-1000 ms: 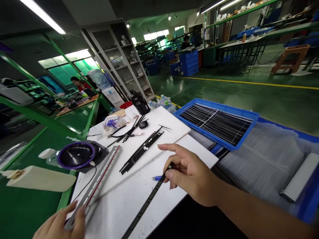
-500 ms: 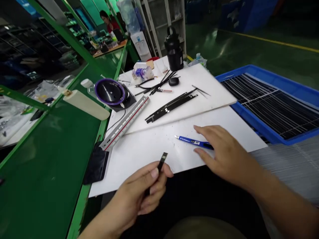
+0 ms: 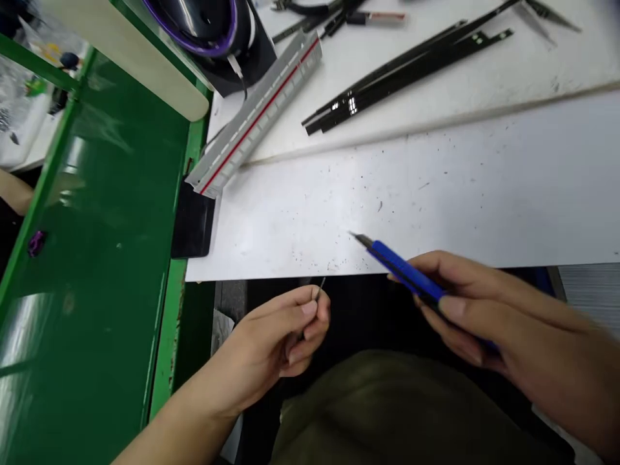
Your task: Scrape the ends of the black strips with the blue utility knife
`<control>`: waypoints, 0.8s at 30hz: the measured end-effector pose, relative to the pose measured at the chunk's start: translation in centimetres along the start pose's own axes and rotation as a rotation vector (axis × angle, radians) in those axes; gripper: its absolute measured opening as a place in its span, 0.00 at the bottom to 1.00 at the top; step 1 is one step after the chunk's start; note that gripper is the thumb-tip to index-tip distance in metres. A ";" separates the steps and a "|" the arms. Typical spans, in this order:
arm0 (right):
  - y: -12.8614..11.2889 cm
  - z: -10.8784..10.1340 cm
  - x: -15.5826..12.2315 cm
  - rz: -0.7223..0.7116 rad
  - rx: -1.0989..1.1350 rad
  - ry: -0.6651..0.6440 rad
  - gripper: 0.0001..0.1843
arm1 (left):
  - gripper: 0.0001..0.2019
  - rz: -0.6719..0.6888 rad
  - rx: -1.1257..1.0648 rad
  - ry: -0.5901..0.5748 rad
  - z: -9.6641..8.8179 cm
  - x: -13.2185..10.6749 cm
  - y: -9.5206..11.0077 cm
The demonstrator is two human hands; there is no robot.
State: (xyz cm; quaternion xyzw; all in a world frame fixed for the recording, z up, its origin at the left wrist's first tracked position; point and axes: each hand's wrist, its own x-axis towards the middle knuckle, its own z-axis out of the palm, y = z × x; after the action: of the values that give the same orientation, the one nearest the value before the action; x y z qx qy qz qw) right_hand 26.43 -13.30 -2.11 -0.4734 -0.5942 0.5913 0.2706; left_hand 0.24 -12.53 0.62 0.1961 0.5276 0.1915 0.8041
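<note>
Dark specks (image 3: 380, 206) dot the white board (image 3: 314, 219). Just off its near edge, the left hand (image 3: 285, 329) pinches a thin dark strip (image 3: 321, 284), mostly hidden in the grasp; the right hand (image 3: 465, 310) grips a blue knife (image 3: 402, 268) (its tip blurred). Beyond, black strips (image 3: 397, 81) lie near a ruler (image 3: 256, 119). Upper left, a cream bottle (image 3: 135, 55) is cut off, its contents impossible to make out.
</note>
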 end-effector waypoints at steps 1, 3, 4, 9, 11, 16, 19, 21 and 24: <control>0.0 0.5 -0.1 0.089 0.155 -0.097 0.18 | 0.09 -0.010 -0.031 0.022 -0.1 0.1 -0.2; 0.0 1.1 0.1 0.185 0.302 -0.166 0.17 | 0.12 -0.029 -0.051 0.078 -0.1 0.4 -0.5; 0.0 1.4 0.4 0.166 0.266 -0.152 0.17 | 0.13 -0.038 -0.041 0.106 -0.1 0.5 -0.6; 0.1 2.3 1.6 -0.052 -0.241 -0.109 0.19 | 0.14 -0.070 -0.024 0.188 -0.2 1.2 -0.6; 0.4 2.7 1.8 -0.087 -0.393 -0.092 0.20 | 0.14 -0.073 -0.024 0.194 -0.2 1.5 -0.6; 0.4 3.2 1.9 -0.133 -0.603 -0.138 0.32 | 0.14 -0.077 0.037 0.229 -0.3 2.2 -0.5; 0.0 3.1 1.9 -0.113 -0.676 -0.187 0.37 | 0.15 -0.097 0.054 0.238 -0.4 2.3 -0.5; -0.2 3.1 2.0 -0.122 -0.707 -0.181 0.39 | 0.15 -0.102 0.048 0.231 -0.6 2.3 -0.4; 0.0 3.2 2.1 -0.129 -0.725 -0.182 0.39 | 0.15 -0.093 0.042 0.219 -0.8 2.5 -0.4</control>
State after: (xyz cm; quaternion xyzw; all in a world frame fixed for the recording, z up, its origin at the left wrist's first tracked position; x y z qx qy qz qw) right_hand 22.75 -12.82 -3.07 -0.4453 -0.8152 0.3640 0.0682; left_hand 0.42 -11.52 -1.79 0.1661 0.6246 0.1634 0.7454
